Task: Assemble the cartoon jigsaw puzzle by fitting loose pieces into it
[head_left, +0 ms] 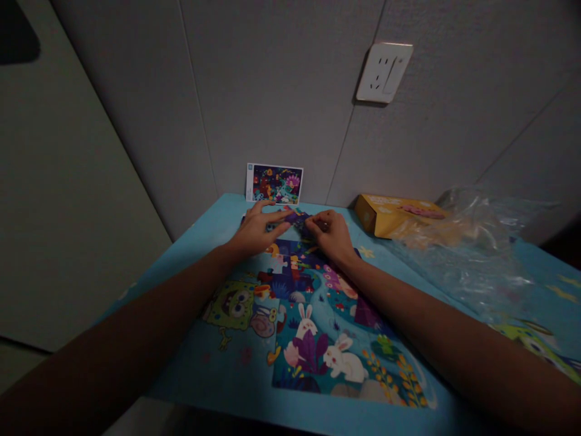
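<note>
A partly joined jigsaw puzzle [313, 339] with white rabbits, a stream and purple plants lies on the blue table. Beyond its far edge, loose puzzle pieces [297, 215] in dark purple and other colours lie in a small heap. My left hand [261, 230] reaches over the left side of the heap, fingers spread, with nothing gripped. On the right, the thumb and forefinger of my right hand [330, 233] pinch together at a dark jigsaw piece [301, 227], which the fingers partly cover.
A picture card [276, 184] of the puzzle scene leans against the wall at the back. To the right stand a yellow box [390, 212] and a crumpled clear plastic bag [472, 260]. The tablecloth [190, 363] bears cartoon prints. A wall socket [385, 72] is above.
</note>
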The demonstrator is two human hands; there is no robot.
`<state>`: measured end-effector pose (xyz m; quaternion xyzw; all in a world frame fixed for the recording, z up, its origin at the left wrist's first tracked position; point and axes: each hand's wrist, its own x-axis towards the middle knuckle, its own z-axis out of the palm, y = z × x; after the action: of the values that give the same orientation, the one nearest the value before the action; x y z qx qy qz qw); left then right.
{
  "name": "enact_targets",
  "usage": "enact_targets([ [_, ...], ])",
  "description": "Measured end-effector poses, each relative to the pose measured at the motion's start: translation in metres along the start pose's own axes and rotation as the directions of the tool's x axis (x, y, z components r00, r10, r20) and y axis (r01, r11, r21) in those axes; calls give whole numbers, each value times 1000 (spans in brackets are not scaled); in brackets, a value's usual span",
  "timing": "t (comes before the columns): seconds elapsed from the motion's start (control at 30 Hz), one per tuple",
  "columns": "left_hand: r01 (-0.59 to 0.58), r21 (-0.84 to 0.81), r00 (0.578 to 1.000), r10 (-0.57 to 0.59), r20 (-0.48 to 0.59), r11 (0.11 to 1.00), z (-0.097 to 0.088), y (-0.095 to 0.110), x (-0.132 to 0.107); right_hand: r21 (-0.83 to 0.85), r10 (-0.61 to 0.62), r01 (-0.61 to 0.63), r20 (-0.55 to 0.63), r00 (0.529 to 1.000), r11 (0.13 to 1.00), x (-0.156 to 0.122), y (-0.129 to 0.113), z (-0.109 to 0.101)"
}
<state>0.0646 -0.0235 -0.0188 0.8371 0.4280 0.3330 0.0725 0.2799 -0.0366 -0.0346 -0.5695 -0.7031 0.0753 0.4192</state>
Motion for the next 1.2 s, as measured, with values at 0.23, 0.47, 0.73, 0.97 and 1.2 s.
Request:
enact_targets([
  [0.23,348,223,918,-379,116,911,-4,-23,5,-314,249,-235,5,969,920,-4,-6,0],
  [0.47,339,262,924,-372,88,904,-3,-19,3,-377,254,-221,39,966,899,-6,-9,-1],
  [0.73,37,234,990,-68,125,971,0,-16,-1,-290,208,-207,-28,978,934,-3,-1,-1],
  [0.97,-216,86,958,194,211,972,-2,-7,-1,477,197,-178,10,980,861,1,2,1],
  [1.2,-270,57,949,256,182,961,-2,5,-1,680,23,-153,196,980,717,-1,-2,4],
])
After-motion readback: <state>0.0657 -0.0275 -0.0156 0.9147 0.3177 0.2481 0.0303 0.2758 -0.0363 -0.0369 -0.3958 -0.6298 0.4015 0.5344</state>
